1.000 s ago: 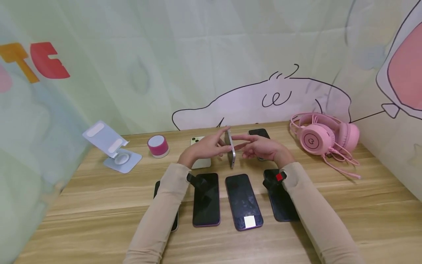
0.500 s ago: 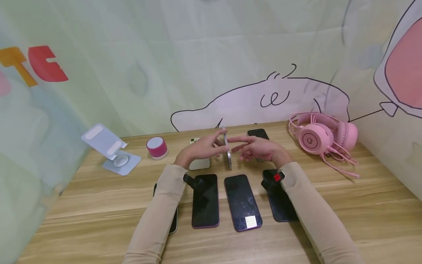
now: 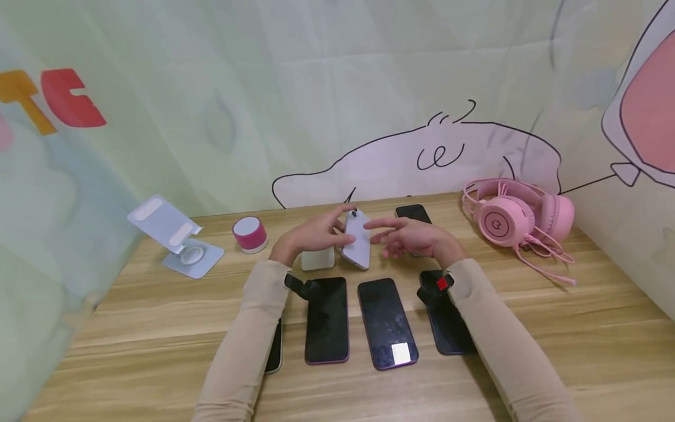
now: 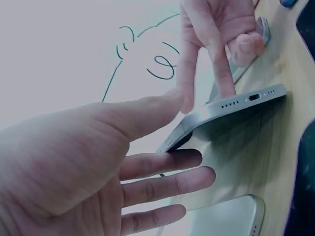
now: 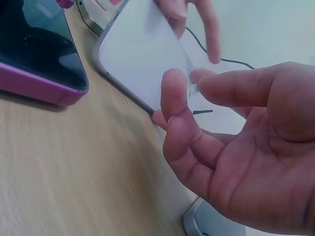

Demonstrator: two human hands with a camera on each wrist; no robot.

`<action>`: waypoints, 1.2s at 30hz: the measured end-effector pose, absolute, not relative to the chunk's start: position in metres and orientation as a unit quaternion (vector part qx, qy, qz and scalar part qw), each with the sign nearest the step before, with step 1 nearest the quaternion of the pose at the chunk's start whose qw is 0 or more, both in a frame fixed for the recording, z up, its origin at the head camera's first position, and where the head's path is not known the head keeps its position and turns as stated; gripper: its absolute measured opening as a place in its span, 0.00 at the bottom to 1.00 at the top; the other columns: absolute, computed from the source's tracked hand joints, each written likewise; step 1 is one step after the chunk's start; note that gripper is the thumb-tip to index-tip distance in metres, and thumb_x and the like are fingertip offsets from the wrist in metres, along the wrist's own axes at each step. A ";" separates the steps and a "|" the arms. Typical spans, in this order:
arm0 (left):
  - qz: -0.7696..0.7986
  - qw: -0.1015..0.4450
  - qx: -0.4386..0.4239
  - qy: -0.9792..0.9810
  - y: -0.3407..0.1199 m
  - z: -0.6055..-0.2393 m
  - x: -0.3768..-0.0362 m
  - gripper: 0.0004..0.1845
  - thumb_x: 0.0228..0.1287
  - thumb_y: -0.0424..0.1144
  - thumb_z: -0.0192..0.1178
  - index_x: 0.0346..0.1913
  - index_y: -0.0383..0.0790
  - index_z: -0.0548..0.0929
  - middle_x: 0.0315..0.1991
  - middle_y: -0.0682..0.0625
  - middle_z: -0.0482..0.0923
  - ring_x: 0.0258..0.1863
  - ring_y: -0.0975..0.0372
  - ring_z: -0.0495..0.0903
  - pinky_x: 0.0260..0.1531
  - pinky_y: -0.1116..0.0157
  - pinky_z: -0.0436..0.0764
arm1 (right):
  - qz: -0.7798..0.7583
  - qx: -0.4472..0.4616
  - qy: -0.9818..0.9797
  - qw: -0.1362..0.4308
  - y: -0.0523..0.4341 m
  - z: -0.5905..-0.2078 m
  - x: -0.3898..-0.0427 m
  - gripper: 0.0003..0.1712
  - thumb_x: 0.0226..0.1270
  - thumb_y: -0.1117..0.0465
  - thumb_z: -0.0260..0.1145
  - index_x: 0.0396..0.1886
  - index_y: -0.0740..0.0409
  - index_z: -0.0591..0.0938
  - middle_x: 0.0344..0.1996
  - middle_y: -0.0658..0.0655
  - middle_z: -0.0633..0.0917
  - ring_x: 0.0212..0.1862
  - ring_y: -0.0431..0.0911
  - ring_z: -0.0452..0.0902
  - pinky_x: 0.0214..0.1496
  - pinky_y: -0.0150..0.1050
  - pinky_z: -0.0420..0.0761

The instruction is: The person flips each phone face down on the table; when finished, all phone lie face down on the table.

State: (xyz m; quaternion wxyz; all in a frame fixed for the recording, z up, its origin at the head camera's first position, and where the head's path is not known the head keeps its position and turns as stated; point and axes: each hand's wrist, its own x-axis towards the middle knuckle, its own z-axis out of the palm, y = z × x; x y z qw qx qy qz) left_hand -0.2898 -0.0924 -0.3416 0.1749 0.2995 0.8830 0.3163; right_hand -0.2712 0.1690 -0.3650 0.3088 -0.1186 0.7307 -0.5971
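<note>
My left hand [image 3: 311,231] holds a pale lavender smartphone [image 3: 360,237] between thumb and fingers at its left side. The phone stands tilted over the table, its back toward me and its camera at the top. In the left wrist view, its bottom edge [image 4: 253,98] with the charging port shows. My right hand [image 3: 416,237] reaches in from the other side, two straight fingers against the phone and the others bent inward. Behind my left hand lies a light phone [image 3: 318,260], partly covered. A dark-screened phone [image 3: 413,213] lies behind my right hand.
Nearer me lie a purple-edged phone [image 3: 327,322], another dark phone [image 3: 387,322] and a black phone [image 3: 448,322], with one more [image 3: 274,351] half under my left sleeve. A blue phone stand [image 3: 195,258], a pink speaker [image 3: 250,234] and pink headphones [image 3: 506,220] stand farther back.
The lavender phone has turned from edge-on to showing its back. My left hand has shifted slightly left with it, while my right hand stays nearly in place.
</note>
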 end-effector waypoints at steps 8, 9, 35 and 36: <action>0.307 0.169 0.297 0.888 -0.089 -0.344 -0.290 0.37 0.75 0.44 0.56 0.80 0.49 0.51 0.63 0.35 0.74 0.53 0.49 0.81 0.60 0.48 0.74 | -0.611 -0.095 0.723 0.309 0.170 -0.363 -0.272 0.31 0.79 0.67 0.50 0.77 0.42 0.65 0.69 0.62 0.71 0.42 0.52 0.82 0.45 0.38 0.77; 0.306 0.170 0.296 0.889 -0.088 -0.343 -0.291 0.36 0.76 0.44 0.55 0.80 0.50 0.51 0.64 0.35 0.74 0.51 0.50 0.82 0.61 0.49 0.74 | -0.611 -0.095 0.724 0.308 0.170 -0.363 -0.272 0.31 0.79 0.67 0.50 0.77 0.42 0.64 0.70 0.62 0.70 0.42 0.52 0.82 0.45 0.38 0.77; 0.259 0.209 0.298 0.895 -0.083 -0.354 -0.288 0.39 0.73 0.44 0.59 0.80 0.49 0.51 0.72 0.40 0.66 0.67 0.47 0.70 0.65 0.49 0.69 | -0.598 -0.070 0.751 0.271 0.182 -0.356 -0.272 0.35 0.76 0.71 0.51 0.79 0.48 0.60 0.72 0.65 0.65 0.40 0.50 0.82 0.50 0.43 0.77; 0.255 0.213 0.300 0.894 -0.082 -0.354 -0.288 0.39 0.73 0.44 0.59 0.80 0.50 0.51 0.72 0.41 0.66 0.67 0.47 0.71 0.65 0.49 0.70 | -0.598 -0.069 0.751 0.270 0.183 -0.356 -0.272 0.36 0.75 0.71 0.51 0.79 0.48 0.60 0.72 0.66 0.65 0.40 0.50 0.82 0.51 0.44 0.78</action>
